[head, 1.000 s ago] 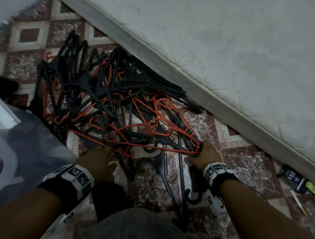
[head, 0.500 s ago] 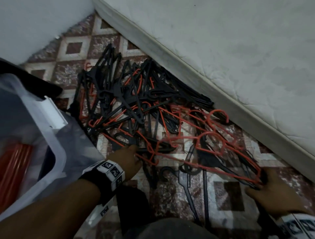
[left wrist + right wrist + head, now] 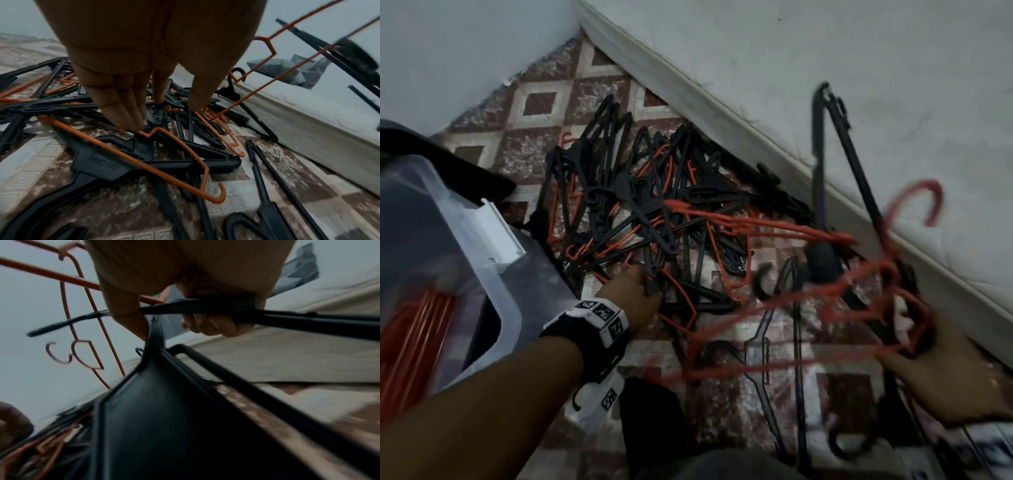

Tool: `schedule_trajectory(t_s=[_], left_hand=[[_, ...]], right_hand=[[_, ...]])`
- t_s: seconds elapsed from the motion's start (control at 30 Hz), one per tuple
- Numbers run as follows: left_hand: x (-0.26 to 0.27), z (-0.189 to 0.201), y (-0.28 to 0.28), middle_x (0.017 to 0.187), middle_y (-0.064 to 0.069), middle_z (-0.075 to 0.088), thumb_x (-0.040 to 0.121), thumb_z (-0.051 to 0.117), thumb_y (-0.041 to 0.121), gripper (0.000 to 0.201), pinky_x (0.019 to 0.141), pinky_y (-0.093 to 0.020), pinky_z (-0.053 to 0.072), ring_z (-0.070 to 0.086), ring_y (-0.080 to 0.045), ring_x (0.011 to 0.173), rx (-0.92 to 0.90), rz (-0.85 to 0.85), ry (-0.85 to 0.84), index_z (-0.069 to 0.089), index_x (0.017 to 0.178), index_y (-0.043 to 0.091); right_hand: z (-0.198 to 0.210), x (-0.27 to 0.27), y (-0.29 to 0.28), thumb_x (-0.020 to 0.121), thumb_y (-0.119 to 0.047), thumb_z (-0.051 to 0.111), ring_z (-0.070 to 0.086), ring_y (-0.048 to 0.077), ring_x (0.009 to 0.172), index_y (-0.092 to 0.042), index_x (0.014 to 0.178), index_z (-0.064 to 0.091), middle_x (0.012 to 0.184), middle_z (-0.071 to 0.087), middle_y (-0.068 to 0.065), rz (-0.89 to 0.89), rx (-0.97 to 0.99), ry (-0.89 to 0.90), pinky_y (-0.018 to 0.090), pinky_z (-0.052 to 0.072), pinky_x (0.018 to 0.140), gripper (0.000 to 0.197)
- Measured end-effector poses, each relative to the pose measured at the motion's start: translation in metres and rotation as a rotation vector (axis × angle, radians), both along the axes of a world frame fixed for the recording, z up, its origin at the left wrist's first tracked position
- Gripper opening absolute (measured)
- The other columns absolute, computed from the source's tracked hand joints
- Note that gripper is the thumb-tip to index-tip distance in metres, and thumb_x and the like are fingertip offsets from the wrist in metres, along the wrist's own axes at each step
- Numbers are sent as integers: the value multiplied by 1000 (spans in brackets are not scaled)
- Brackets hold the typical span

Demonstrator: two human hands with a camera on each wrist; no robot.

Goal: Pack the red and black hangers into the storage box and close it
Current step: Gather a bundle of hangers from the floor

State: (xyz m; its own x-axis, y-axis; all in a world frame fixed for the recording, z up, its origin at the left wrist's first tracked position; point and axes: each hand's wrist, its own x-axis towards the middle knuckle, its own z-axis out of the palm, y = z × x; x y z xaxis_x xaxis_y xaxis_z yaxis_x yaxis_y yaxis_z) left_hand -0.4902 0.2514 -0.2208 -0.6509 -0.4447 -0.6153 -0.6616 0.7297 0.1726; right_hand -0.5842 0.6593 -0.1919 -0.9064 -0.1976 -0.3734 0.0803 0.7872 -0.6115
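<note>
My right hand (image 3: 945,370) grips a bundle of hangers (image 3: 859,291) | my left hand (image 3: 635,298), fingers straight, touches the pile (image 3: 640,205) on the floor beside the box (image 3: 493,281)

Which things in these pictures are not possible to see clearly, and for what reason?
- Bundle of hangers held by the right hand: head view, motion blur; their number is unclear.
- Storage box: head view, cut by the left edge; contents mostly hidden.
- Left hand fingertips: head view, hidden among the hanger pile.
- Floor: right wrist view, blocked by a black hanger.
</note>
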Motion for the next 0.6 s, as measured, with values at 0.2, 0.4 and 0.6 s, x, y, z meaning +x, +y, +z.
schedule_trajectory(t_s=[0.2,0.4,0.6], left_hand=[[-13,4,-2,88,6,71,91,62,36,8,64,-20,54,68,-21,83,43,-8,164,63,99,33],[-23,-4,-6,110,-14,68,94,55,36,31,80,-30,46,63,-31,103,-63,-48,-62,68,108,12],[-29,3,3,61,1,48,88,53,41,31,58,-28,37,56,-30,65,-249,-101,504,45,65,21]], right_hand=[[-23,-56,-138,62,-43,86,65,37,97,-18,117,50,110,67,14,45,-8,76,35,45,75,70],[-67,-82,-202,66,-45,85,51,35,126,-17,149,30,140,50,16,131,11,-57,39,44,104,103],[-96,-67,-183,76,-52,74,50,32,129,-19,148,34,142,51,13,95,20,-120,42,44,106,89]])
